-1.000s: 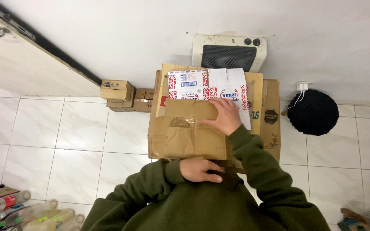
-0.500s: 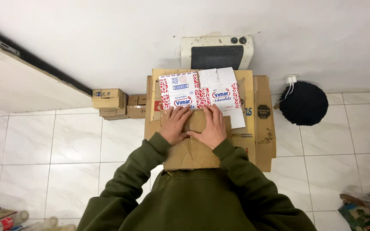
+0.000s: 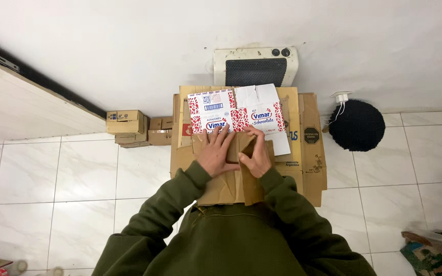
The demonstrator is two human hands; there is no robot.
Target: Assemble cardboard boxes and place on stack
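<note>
White tiled floor [image 3: 67, 174]: both hands press a brown cardboard piece [image 3: 231, 179], left hand [image 3: 215, 153] splayed flat, right hand [image 3: 256, 153] apparently gripping a half-folded flap [image 3: 247, 148].

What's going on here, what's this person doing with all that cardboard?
A person in a green sweatshirt presses both hands on a brown cardboard piece. The left hand lies flat; the right hand bends a flap. It rests on a stack of flattened boxes, beside a red-and-white flattened carton, in front of a wall heater.
</note>
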